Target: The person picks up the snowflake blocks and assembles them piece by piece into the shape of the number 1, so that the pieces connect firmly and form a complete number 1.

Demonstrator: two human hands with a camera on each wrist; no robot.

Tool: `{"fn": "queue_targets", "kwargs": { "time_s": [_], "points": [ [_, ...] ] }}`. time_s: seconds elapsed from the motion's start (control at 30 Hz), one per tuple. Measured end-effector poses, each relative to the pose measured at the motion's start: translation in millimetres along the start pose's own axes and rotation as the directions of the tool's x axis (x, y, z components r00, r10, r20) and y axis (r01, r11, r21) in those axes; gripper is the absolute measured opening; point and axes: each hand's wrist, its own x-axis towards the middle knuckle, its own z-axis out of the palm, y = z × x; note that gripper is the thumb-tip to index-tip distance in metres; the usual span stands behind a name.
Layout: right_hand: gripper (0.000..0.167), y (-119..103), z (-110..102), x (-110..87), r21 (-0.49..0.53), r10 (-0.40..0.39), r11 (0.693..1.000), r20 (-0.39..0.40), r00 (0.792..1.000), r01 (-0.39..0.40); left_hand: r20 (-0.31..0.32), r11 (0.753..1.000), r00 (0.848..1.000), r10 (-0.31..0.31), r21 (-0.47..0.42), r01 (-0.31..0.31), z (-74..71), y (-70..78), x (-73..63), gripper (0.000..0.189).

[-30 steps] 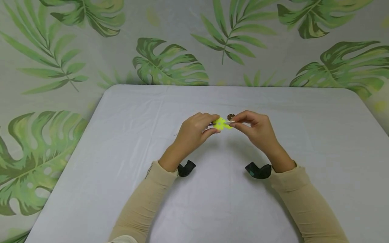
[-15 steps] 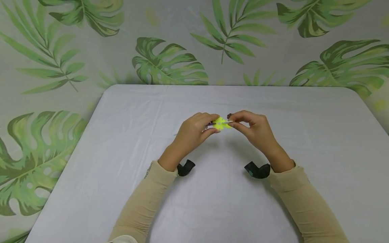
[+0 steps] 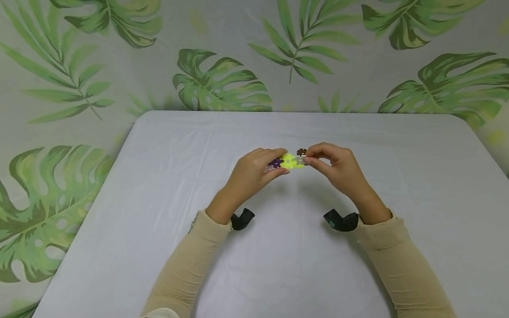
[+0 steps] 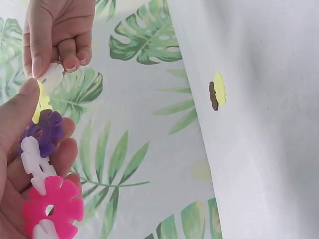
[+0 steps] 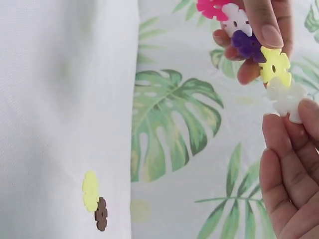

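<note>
My left hand point(image 3: 256, 168) holds a chain of flower-shaped interlocking plastic discs. In the left wrist view a pink disc point(image 4: 52, 206), a white disc point(image 4: 37, 160) and a purple disc point(image 4: 42, 132) run along its fingers. The yellow disc point(image 5: 274, 67) is slotted to the purple one, with the left thumb by it. My right hand point(image 3: 334, 165) pinches another white disc point(image 5: 286, 97) between thumb and fingers at the yellow disc's outer edge, the two overlapping. More of the chain, beyond the pink disc, shows as a white piece point(image 4: 46, 230) at the left wrist view's bottom.
On the white-covered table point(image 3: 286, 265) lie a loose brown disc point(image 5: 101, 214) and a loose yellow disc point(image 5: 90, 191), side by side beyond the hands. A leaf-patterned cloth point(image 3: 222, 84) stands behind the table. Black wrist devices point(image 3: 341, 221) jut inward from both sleeves.
The right hand has shifted slightly right, and its white disc now shows its flat face instead of its edge. The left hand's chain has turned, so more of the purple disc shows.
</note>
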Motion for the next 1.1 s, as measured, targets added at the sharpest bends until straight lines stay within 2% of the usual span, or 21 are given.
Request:
{"fn": "queue_targets", "kwargs": {
  "time_s": [0.2,0.33,0.53,0.9,1.1],
  "points": [
    [0.006,2.3,1.5,-0.1,0.134,0.060,0.989,0.023,0.998,-0.063,-0.035,0.999,0.999,0.032,0.004,-0.032,-1.2,-0.5,2.0,0.039],
    [0.004,3.8,2.7,-0.7,0.256,0.117,0.958,0.055,0.992,-0.128,-0.037,0.999,0.998,0.041,0.037,-0.040,-3.4,0.5,2.3,0.039],
    [0.006,5.4,5.6,-0.8,0.394,0.175,0.898,0.090,0.980,-0.196,0.007,0.995,0.999,0.047,0.090,-0.047,-4.7,3.5,2.6,0.040],
    [0.005,2.5,13.5,-1.0,0.462,0.296,0.828,0.125,0.947,-0.319,0.011,0.990,0.997,0.071,0.124,-0.071,0.9,6.8,2.6,0.040],
    [0.004,0.2,15.5,-1.2,0.467,0.310,0.818,0.134,0.941,-0.336,-0.010,0.986,0.996,0.091,0.139,-0.089,4.1,6.4,1.9,0.037]
  ]
}}
